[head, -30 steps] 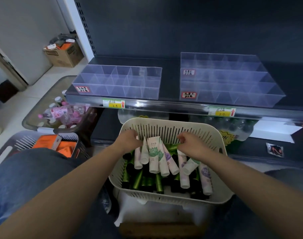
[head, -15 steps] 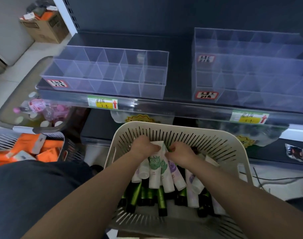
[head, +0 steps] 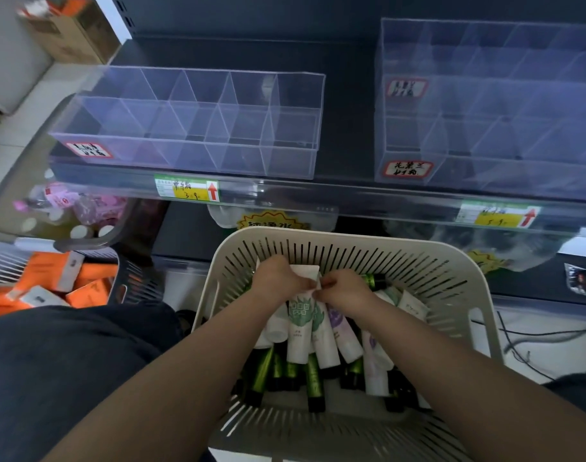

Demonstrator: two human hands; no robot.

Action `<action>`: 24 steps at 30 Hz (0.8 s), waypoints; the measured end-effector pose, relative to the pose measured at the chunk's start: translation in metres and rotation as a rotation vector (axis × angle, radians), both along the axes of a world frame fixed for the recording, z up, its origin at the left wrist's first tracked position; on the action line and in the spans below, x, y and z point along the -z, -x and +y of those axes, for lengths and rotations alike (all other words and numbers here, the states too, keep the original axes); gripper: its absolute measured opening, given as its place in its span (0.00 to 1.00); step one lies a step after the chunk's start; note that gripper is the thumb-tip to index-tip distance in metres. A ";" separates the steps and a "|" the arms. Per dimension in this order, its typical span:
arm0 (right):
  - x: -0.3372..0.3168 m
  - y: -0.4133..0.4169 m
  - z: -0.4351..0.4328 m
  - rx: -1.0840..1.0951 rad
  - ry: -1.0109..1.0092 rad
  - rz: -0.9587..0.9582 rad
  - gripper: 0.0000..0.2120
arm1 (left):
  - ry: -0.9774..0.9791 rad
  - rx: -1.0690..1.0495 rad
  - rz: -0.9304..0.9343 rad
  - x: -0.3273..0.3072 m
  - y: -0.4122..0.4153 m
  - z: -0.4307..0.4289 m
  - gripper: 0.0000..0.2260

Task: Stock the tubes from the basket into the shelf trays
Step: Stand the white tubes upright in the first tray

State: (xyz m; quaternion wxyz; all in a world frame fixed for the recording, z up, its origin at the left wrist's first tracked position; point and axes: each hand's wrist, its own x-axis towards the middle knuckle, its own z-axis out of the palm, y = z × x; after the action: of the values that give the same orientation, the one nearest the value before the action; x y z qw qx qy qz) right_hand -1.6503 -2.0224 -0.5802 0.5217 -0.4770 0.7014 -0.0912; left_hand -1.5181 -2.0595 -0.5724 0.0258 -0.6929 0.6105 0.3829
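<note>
A cream slotted basket (head: 345, 248) in front of me holds several white tubes (head: 300, 331) with green or purple prints and several dark green tubes (head: 313, 381). Both hands are inside it at the far side. My left hand (head: 275, 278) grips the flat ends of the white tubes. My right hand (head: 343, 290) pinches the same bunch from the right. Two clear divided trays stand on the dark shelf above: the left tray (head: 191, 161) and the taller right tray (head: 485, 175). I see nothing in their compartments.
To the left lie a grey basket (head: 131, 288) of orange boxes and a tub (head: 85, 241) of pink-labelled bottles. A cardboard box (head: 68, 35) sits on the floor at top left. Black cables (head: 525, 335) trail on the floor at right. My knee (head: 61, 378) is at lower left.
Both hands have come together over the white tubes at the basket's far side. The view has moved closer to the shelf and basket.
</note>
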 end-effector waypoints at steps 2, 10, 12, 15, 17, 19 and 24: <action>0.000 0.001 0.002 0.034 0.005 -0.046 0.08 | -0.022 -0.011 0.013 0.000 -0.003 0.000 0.24; 0.002 0.002 0.011 0.134 0.070 -0.097 0.07 | -0.017 -0.088 0.119 -0.004 -0.014 0.005 0.18; 0.001 0.002 0.014 0.175 0.070 -0.125 0.07 | -0.059 -0.157 0.228 -0.006 -0.017 0.008 0.15; -0.005 0.002 0.020 0.202 0.072 -0.181 0.07 | -0.112 -0.191 0.327 -0.012 -0.024 0.012 0.13; -0.011 0.002 0.022 0.188 0.080 -0.186 0.07 | -0.118 -0.179 0.357 -0.018 -0.029 0.014 0.13; -0.018 0.003 0.024 0.184 0.096 -0.188 0.07 | -0.096 -0.175 0.380 -0.025 -0.034 0.016 0.10; -0.042 0.006 0.027 0.185 0.193 -0.192 0.10 | -0.027 -0.170 0.401 -0.051 -0.044 0.020 0.06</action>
State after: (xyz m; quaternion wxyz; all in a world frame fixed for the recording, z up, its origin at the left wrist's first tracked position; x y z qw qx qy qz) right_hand -1.6562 -1.9954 -0.5382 0.5273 -0.4475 0.6772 -0.2512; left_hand -1.4744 -2.0394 -0.5211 -0.1193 -0.6514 0.5378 0.5218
